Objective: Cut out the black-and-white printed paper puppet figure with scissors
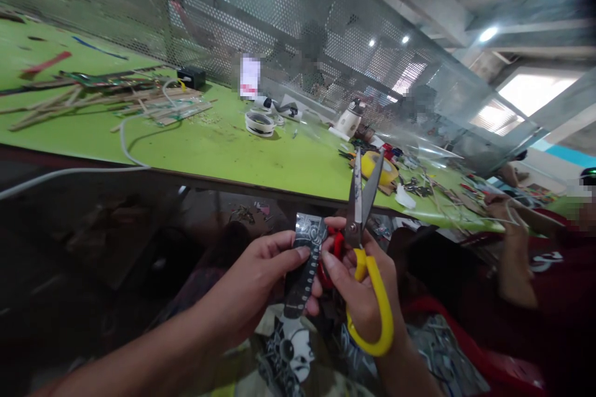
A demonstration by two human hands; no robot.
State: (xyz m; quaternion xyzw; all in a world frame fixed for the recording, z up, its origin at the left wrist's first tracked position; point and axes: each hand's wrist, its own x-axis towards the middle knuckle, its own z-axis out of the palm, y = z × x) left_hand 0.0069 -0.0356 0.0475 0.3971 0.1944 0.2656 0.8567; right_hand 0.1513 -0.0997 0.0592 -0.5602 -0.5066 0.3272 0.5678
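Note:
My left hand point(274, 267) is closed on a black strip point(302, 282) printed with pale, scroll-like patterns, pinching it between thumb and fingers. The strip's shiny upper end points up, and a black-and-white printed piece point(295, 347) shows just below it. In my right hand point(358, 288) is a pair of scissors point(357, 217) with yellow handles. Their blades point upward and stand slightly apart, clear of the strip. A small red item point(338, 245) shows at my right fingers, beside the strip; its kind is unclear.
A green-topped table point(195, 155) runs across ahead, bearing thin wooden sticks point(60, 102), white tape rolls point(259, 123), a yellow tape roll point(379, 167) and a white cable point(123, 136). Perforated panels rise behind it. At right sits another person point(516, 260), arms over the table edge.

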